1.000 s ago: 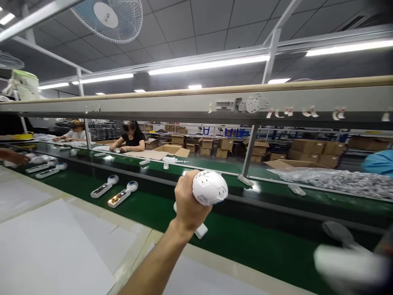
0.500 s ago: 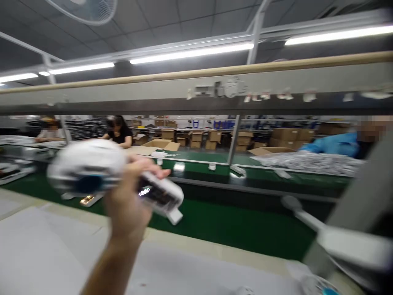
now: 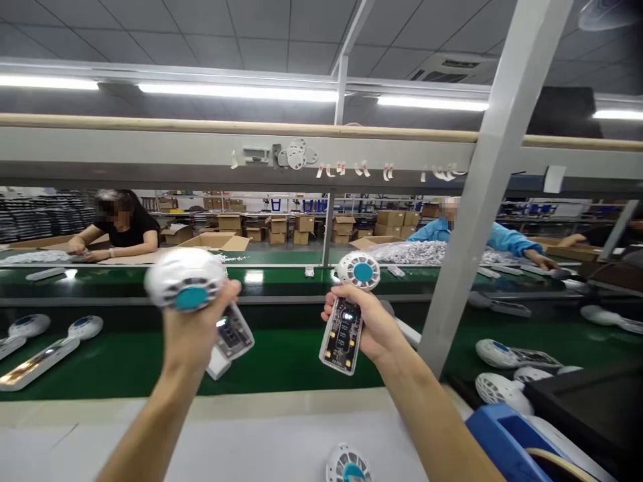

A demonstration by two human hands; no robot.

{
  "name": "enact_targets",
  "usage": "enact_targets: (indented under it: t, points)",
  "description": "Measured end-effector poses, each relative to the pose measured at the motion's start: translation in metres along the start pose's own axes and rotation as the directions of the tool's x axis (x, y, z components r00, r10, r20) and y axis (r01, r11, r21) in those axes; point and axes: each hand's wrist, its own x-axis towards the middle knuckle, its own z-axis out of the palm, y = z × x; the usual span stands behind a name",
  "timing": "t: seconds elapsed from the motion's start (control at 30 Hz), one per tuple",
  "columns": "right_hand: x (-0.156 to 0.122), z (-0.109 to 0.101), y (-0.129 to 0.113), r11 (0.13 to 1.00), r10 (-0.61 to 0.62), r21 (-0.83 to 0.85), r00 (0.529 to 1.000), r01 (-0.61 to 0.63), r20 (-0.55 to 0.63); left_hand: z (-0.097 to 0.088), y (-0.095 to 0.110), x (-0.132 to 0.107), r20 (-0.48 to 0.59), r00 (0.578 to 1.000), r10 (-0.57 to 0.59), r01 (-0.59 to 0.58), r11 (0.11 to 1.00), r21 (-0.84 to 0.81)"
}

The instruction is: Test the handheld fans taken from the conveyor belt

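Observation:
My left hand, raised over the green conveyor, is closed around a white fan-like handheld unit. Its round vented head with a teal disc is blurred, and a handle with a bare circuit board shows beside my fingers. A further white piece sticks out below; I cannot tell whether it is a separate unit. My right hand grips a similar unit by its handle, teal-centred head up, board facing me with small lights lit. A round vented part with a teal centre lies on the white worktop.
The green conveyor crosses in front, carrying lit units at left and more units at right. A grey post rises right of my right hand, near a blue object. People work across the belt.
The view has swung right. My right hand has come into view with a unit in it. My left hand still holds its unit, and more units at the right now show.

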Motion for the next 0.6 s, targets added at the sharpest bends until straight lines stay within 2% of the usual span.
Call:
enact_targets:
  t: [0.03, 0.07, 0.17, 0.27, 0.33, 0.4, 0.53, 0.6]
  points:
    - [0.002, 0.000, 0.003, 0.998, 0.059, 0.034, 0.998, -0.059, -0.007, 0.006, -0.021, 0.005, 0.077, 0.989, -0.123, 0.119, 0.991, 0.060]
    - [0.004, -0.001, 0.005, 0.991, 0.119, 0.069, 0.993, -0.118, -0.011, 0.012, -0.043, 0.008, 0.159, 0.956, -0.246, 0.221, 0.962, 0.163]
    - [0.011, 0.000, 0.019, 0.943, 0.299, 0.161, 0.954, -0.292, -0.024, 0.021, -0.106, 0.008, 0.210, 0.904, -0.373, 0.307, 0.907, 0.288]
    - [0.016, 0.003, 0.035, 0.884, 0.424, 0.216, 0.906, -0.414, 0.001, 0.023, -0.152, -0.001, 0.217, 0.867, -0.448, 0.340, 0.851, 0.400]
    - [0.016, 0.007, 0.043, 0.870, 0.457, 0.196, 0.889, -0.453, 0.027, 0.019, -0.172, -0.005, 0.187, 0.865, -0.466, 0.334, 0.811, 0.479]
    - [0.010, 0.012, 0.046, 0.881, 0.448, 0.144, 0.893, -0.450, 0.049, 0.013, -0.186, -0.007, 0.141, 0.874, -0.466, 0.316, 0.763, 0.563]
    - [-0.010, 0.020, 0.036, 0.943, 0.329, 0.011, 0.933, -0.334, 0.145, -0.003, -0.202, -0.010, 0.093, 0.896, -0.434, 0.229, 0.632, 0.740]
    - [-0.019, 0.022, 0.028, 0.958, 0.286, -0.058, 0.935, -0.280, 0.209, -0.008, -0.204, -0.012, 0.087, 0.910, -0.404, 0.171, 0.559, 0.811]
